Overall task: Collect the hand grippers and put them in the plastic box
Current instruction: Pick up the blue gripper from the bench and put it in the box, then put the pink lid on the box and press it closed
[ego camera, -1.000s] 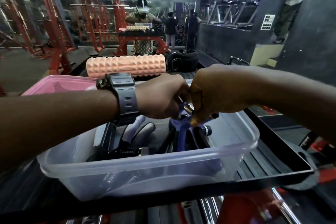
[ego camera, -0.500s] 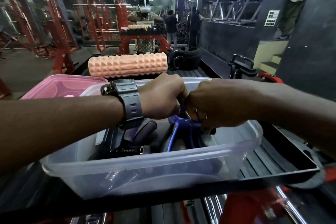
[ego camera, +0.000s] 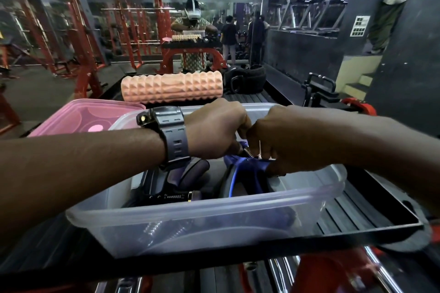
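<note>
A clear plastic box (ego camera: 214,211) stands on a black tray. Inside it lie a black and purple hand gripper (ego camera: 181,183) at the left and a blue hand gripper (ego camera: 245,173) in the middle. My left hand (ego camera: 214,128), with a grey watch on the wrist, and my right hand (ego camera: 281,140) meet over the box, both closed on the top of the blue hand gripper by its metal spring. Its handles point down into the box.
A pink lid (ego camera: 83,119) leans behind the box at the left. A peach foam roller (ego camera: 171,88) and a black belt (ego camera: 247,76) lie at the tray's far end. The black tray (ego camera: 371,211) has a raised rim. Red racks stand to the left.
Both hands have sunk a little lower with the blue hand gripper, deeper into the box. My head has tipped so the scene sits slightly lower in view.
</note>
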### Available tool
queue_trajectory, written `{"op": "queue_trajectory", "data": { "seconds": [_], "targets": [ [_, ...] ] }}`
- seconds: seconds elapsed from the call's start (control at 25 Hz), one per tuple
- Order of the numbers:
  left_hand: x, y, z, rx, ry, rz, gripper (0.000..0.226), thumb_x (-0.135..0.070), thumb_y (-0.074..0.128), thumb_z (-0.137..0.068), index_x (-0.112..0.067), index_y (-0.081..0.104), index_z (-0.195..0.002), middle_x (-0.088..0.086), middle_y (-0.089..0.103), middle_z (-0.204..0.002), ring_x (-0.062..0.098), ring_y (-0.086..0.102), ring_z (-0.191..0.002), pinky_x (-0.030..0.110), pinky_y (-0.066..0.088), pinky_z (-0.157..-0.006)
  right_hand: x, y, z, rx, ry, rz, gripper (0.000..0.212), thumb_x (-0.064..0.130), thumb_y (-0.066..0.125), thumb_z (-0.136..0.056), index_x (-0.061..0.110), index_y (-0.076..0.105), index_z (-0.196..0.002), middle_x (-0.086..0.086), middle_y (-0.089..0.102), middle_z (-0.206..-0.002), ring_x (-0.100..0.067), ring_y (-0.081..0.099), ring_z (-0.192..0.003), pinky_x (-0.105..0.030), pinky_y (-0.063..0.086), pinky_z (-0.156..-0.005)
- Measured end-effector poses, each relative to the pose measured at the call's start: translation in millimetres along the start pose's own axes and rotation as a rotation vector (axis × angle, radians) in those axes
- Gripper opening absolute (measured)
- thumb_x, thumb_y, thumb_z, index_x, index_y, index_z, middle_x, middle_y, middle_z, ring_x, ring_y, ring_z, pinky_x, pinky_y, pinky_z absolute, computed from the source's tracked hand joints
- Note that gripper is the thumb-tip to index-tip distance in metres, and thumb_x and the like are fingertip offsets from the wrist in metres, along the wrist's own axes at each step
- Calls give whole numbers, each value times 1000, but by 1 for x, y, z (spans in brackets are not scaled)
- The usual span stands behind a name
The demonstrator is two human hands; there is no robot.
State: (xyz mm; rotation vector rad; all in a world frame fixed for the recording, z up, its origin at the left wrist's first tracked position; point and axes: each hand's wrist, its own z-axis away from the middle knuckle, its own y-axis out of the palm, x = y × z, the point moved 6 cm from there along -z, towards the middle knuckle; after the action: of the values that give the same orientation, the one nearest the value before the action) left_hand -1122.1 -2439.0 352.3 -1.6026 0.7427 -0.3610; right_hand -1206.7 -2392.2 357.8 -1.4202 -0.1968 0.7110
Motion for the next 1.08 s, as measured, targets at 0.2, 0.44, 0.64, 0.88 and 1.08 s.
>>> {"op": "queue_trajectory", "data": {
  "seconds": [0.2,0.44,0.64,0.88,1.08],
  "targets": [
    [2,-37,4,-205,11,24,27,-13,80,-78,-15,76,-105,0,77,-97,9,70,-81,31,59,-78,-29,-24,12,-425,102,-239,17,29,73,-83,28,68,-99,9,71,-89,-12,69,-80,-33,59,-74],
    [50,-60,34,-73,-244,-498,37,-23,72,-84,-18,64,-119,7,69,-104,25,65,-88,35,56,-71,-78,-9,14,-509,531,-164,42,49,73,-77,22,55,-103,-6,59,-93,-35,60,-86,-38,53,-68],
    [90,-75,63,-38,-425,-451,23,-9,65,-85,-20,74,-103,5,73,-89,23,68,-75,31,54,-62,-84,-6,-7,-499,521,-251,13,30,69,-82,27,71,-95,-10,68,-93,-36,64,-84,-32,50,-66],
    [136,-71,8,-172,-401,-382,26,-4,64,-81,-14,78,-101,14,74,-104,34,66,-95,30,41,-66,-115,-8,-54,-510,587,-283,15,18,67,-82,16,73,-95,-17,67,-99,-40,63,-86,-41,58,-75],
    [146,-68,-8,-172,-502,-244,27,-10,63,-83,-19,78,-103,5,76,-105,27,67,-93,25,37,-60,-116,-18,-63,-462,605,-230,20,30,67,-84,15,69,-97,-12,65,-100,-36,61,-84,-39,55,-75]
  ]
}}
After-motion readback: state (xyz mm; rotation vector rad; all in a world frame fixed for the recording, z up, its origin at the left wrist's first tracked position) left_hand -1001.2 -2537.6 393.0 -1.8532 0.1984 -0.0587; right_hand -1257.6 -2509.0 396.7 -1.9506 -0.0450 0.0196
